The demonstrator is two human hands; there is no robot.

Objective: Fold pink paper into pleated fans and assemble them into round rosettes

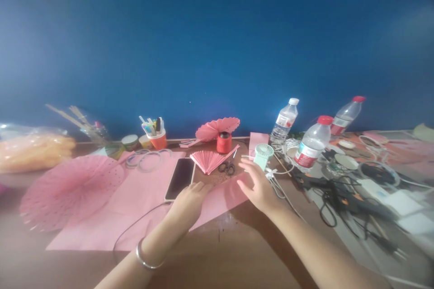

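Note:
My left hand [190, 203] rests on the near left part of a small pink paper sheet [222, 198]; its fingers are bent, and whether anything is under them is hidden. My right hand [259, 185] hovers by the sheet's right end with fingers spread, holding nothing. Just beyond the sheet lie dark-handled scissors [227, 168] and a folded pink paper fan [207, 162]. A smartphone [181, 178] with a dark screen lies left of the fan, close to my left hand. Past the scissors stands a red jar [224, 143], in front of an opened pink fan [218, 128].
Large pink sheets [135, 198] and a round pink paper fan [73, 189] cover the left. A pen cup [158, 139] stands behind. To the right are a mint handheld fan [263, 156], plastic bottles [312, 143] and tangled cables [349, 203]. A blue wall [203, 45] rises behind.

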